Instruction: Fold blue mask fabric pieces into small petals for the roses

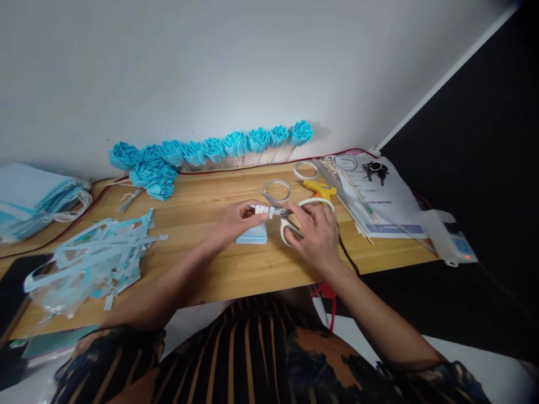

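My left hand (242, 220) pinches a small white strip (263, 210) with several slits cut along it, over the middle of the table. The fingers of my right hand (316, 233) are in the white-handled scissors (284, 213), whose blades point left and reach the strip. Whether the blades are closed on it I cannot tell. Just below the strip, a small stack of light blue pieces (252, 234) lies on the wood, partly hidden by my left hand. Behind the scissors lies a roll of tape (278, 191).
Blue fabric flowers (236, 144) on sticks line the wall. At left lie offcut strips (113, 252) and a stack of face masks (37, 193). To the right are a yellow glue gun (319, 188), another tape roll (306, 169), printed paper (391, 193), keys (376, 168) and a power strip (452, 238).
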The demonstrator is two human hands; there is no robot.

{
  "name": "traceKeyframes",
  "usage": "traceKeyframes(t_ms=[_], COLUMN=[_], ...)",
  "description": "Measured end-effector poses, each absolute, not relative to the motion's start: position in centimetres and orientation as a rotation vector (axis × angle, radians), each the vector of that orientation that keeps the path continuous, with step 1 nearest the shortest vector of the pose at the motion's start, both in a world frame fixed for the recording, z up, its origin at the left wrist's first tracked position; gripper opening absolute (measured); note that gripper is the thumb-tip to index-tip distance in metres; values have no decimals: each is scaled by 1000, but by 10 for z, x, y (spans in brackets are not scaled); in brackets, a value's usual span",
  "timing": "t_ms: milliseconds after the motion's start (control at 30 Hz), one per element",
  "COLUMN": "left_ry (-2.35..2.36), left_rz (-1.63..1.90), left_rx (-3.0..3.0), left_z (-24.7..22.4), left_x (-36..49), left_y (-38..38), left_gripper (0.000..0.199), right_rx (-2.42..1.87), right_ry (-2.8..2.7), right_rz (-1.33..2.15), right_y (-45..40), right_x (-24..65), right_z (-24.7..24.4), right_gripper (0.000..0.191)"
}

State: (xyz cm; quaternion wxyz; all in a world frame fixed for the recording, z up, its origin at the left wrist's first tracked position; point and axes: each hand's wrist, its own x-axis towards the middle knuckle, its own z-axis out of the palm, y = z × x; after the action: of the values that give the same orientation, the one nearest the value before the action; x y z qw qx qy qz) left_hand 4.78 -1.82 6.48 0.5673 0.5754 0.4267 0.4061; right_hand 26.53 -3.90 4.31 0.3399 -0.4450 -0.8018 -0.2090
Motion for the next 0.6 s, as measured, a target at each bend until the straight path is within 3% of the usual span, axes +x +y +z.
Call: traceKeyframes(t_ms=[600], left_ry=[981], left_rz=[1038], left_rx=[1321], left_z=[53], left_x=[46], left_y=[-13], left_gripper=[21], right_rx=[-1174], right_ry=[-2040], right_rz=[-552], right_y=[-38], right_x=[264], right_z=[40], right_gripper=[36])
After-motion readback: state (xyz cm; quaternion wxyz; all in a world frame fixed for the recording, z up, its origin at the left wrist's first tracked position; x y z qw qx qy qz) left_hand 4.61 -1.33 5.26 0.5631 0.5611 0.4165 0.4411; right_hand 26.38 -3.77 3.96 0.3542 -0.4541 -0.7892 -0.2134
